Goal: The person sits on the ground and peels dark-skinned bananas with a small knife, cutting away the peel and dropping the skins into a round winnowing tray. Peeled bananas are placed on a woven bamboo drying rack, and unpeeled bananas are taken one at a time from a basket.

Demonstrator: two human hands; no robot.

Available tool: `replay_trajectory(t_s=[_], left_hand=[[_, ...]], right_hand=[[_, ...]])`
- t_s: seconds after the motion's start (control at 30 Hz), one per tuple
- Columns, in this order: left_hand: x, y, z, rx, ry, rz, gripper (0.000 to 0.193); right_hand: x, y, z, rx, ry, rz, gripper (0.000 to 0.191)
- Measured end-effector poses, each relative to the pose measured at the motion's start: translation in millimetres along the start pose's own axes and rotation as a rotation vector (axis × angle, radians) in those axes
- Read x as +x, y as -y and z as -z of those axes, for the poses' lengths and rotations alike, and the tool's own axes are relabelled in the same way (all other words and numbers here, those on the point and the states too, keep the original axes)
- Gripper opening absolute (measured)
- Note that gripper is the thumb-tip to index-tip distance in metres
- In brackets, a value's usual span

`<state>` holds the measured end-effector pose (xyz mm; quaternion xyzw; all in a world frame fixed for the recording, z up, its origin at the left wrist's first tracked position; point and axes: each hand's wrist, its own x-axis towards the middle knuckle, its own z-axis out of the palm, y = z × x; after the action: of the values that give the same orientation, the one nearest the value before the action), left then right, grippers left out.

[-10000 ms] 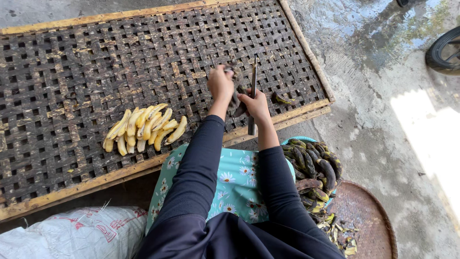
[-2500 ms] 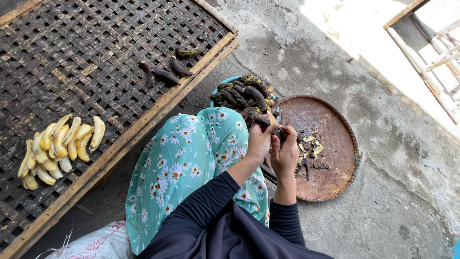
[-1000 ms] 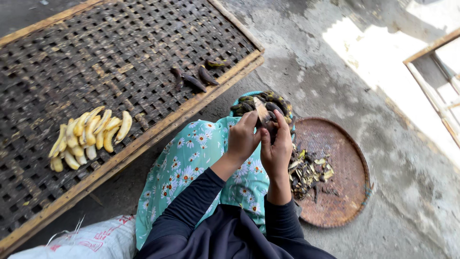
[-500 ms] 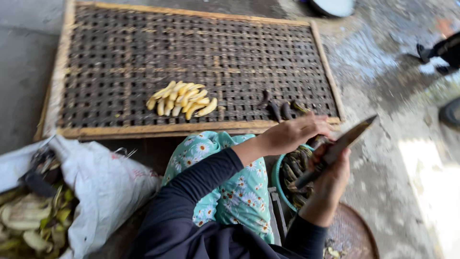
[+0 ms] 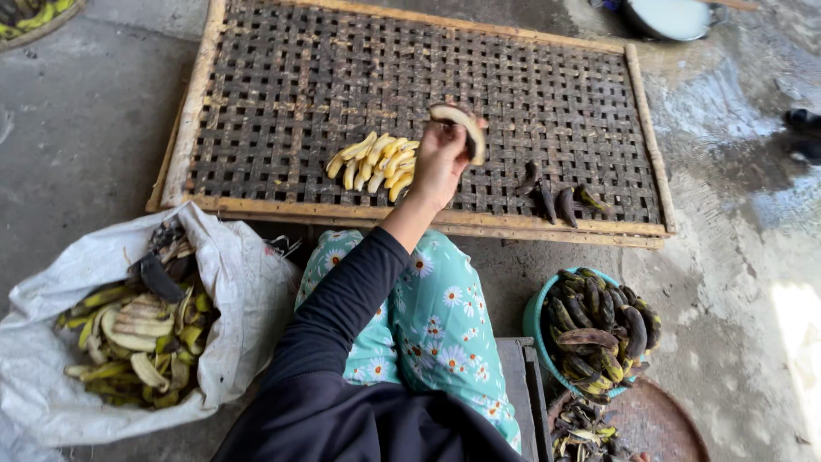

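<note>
Head view: left hand (image 5: 438, 164) fingers pinch peeled banana (image 5: 460, 127) over woven rack (image 5: 256, 103), beside banana row (image 5: 374, 161)

Head camera looks steeply down.

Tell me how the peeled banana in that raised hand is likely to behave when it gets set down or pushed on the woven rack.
The peeled banana looks soft and bare, so it probably bruises or snaps if squeezed by the left hand. Its curved shape suggests it will rock rather than roll far. The woven rack has open gaps, which likely grip it, as with the peeled pile lying still.
</note>
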<state>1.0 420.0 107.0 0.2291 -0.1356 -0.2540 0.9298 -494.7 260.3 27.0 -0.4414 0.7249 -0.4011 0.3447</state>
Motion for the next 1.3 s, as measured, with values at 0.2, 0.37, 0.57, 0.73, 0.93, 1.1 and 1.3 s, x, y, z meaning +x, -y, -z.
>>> replay_trajectory(t_s=[0.2, 0.37, 0.57, 0.73, 0.93, 1.1, 1.3], left_hand=[[6.2, -50.4, -24.5, 0.042, -0.052, 0.1, 0.033], [-32.4, -156.9, 8.4, 0.971, 0.301, 0.142, 0.051], [-112.1, -193.2, 40.9, 1.214, 0.316, 0.373, 0.044], [-134.0, -184.2, 36.3, 1.775, 0.258, 0.305, 0.045], [-120.4, -153.7, 38.9, 2.017, 0.087, 0.097, 0.045], [-81.7, -120.7, 72.2, 2.124, -0.051, 0.057, 0.046], [-13.9, -80.4, 70.0, 1.021, -0.216, -0.042, 0.06]], right_hand=[[-39.6, 32.2, -52.9, 0.19, 0.539, 0.306, 0.064], [-131.7, 150.6, -163.3, 0.142, 1.168, 0.586, 0.067], [-223.4, 230.1, -162.4, -0.207, 1.485, 1.124, 0.075], [-241.1, 213.9, -167.0, -0.327, 1.35, 1.357, 0.07], [-206.6, 193.6, -217.0, -0.142, 0.998, 1.414, 0.057], [-190.6, 186.4, -279.9, -0.153, 0.998, 1.341, 0.057], [-209.2, 230.9, -277.3, 0.211, 1.211, 1.06, 0.064]])
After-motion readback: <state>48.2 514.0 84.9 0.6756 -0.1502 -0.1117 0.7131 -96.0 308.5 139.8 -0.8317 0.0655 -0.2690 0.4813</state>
